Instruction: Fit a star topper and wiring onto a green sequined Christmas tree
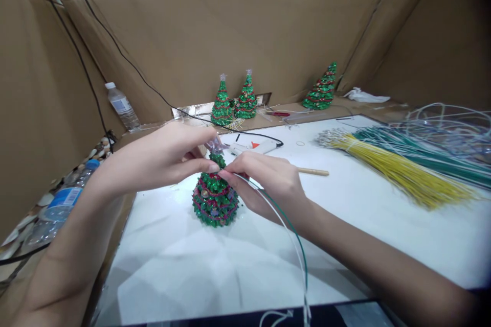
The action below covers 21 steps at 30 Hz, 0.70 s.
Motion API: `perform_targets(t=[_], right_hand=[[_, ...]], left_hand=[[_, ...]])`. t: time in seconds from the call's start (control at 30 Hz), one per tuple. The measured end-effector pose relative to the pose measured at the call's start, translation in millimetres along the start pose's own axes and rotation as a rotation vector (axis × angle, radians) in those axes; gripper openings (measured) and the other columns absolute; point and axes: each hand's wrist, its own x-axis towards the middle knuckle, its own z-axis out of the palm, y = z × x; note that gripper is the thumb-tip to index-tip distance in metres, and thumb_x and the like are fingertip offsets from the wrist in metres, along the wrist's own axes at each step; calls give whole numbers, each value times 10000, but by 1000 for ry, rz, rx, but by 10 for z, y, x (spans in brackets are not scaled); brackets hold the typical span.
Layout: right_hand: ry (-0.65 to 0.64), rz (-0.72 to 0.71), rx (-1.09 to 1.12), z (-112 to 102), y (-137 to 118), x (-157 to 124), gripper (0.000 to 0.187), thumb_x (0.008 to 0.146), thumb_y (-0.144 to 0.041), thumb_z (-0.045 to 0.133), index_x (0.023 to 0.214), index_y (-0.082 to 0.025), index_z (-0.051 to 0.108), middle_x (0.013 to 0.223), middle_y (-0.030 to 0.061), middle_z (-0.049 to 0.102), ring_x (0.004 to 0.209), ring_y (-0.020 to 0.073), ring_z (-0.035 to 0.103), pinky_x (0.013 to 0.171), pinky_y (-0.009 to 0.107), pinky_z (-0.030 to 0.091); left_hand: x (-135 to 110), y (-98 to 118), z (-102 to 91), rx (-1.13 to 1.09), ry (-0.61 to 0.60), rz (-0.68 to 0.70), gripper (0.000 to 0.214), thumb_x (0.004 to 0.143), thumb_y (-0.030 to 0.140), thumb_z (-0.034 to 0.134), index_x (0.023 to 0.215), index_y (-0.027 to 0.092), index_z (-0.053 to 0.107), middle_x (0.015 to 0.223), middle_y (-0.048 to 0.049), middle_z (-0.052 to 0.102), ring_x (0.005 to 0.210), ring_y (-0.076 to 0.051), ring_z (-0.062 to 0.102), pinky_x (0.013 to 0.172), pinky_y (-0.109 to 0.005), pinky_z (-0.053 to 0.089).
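A small green beaded Christmas tree [214, 201] with red bead garlands stands on the white table [192, 265]. My left hand [169, 156] pinches its upper part from the left, fingers closed around the tip and its clear topper. My right hand [264, 181] meets it from the right, fingers pinched at the tree's top and holding white and green wires [295, 245] that trail down toward the near edge.
Three finished beaded trees [245, 97] stand at the back by the cardboard wall. A glue gun [255, 147] and a wooden stick [312, 171] lie behind my hands. Yellow wire bundles [402, 173] and green ones lie right. Water bottles [123, 107] sit left.
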Motion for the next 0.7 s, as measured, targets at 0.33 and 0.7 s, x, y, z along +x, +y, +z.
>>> perform_targets(t=[0.33,0.7], right_hand=[[-60,-35,-31,-55,13,29,151,915,-129,545,771,-176,539,642,-13,544,555,87,466,504,226,368],[-77,-71,-127,-84,-19,57,181,905,-103,511,744,-184,514,624,-2,514,549,106,418,491,243,339]], left_hand=[[-6,11,9,-11,-2,5,102,912,231,531,889,166,607,789,-25,631,696,-145,583,605,-243,420],[-4,-2,8,32,25,7,87,914,233,562,861,170,587,793,-9,632,715,-134,575,622,-229,399]])
